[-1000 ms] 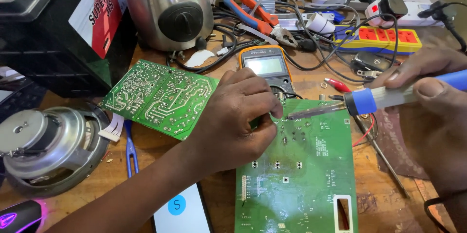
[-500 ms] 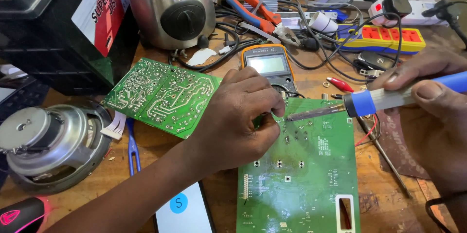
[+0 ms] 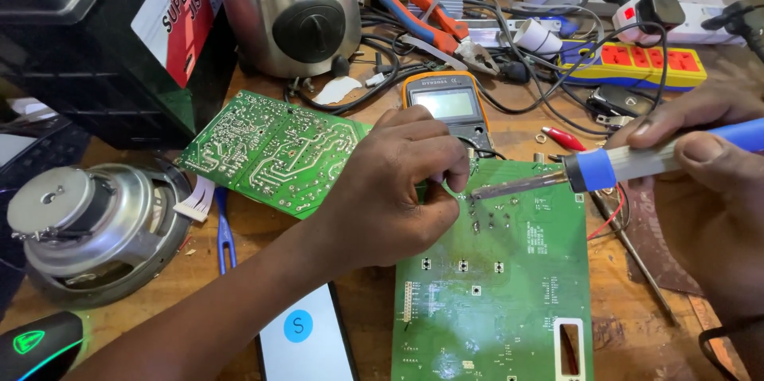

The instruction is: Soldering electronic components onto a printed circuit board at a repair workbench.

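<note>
A large green circuit board (image 3: 509, 285) lies flat on the wooden bench in front of me. My left hand (image 3: 398, 190) rests on its top left corner, fingers pinched on a thin solder wire (image 3: 450, 188) whose end reaches the board. My right hand (image 3: 700, 174) grips a blue and white soldering iron (image 3: 637, 162); its metal tip (image 3: 477, 192) touches the board right beside the solder wire, near several small solder joints.
A second green circuit board (image 3: 270, 150) lies to the left, a yellow multimeter (image 3: 446, 102) behind my left hand. A loudspeaker (image 3: 87, 222), a phone (image 3: 306, 337), a steel kettle (image 3: 290, 11), pliers (image 3: 430, 19), power strips (image 3: 637, 58) and tangled cables crowd the bench.
The view has shifted slightly. Both hands hold nearly the same pose; the iron tip has stayed at the same spot on the board beside the solder wire.
</note>
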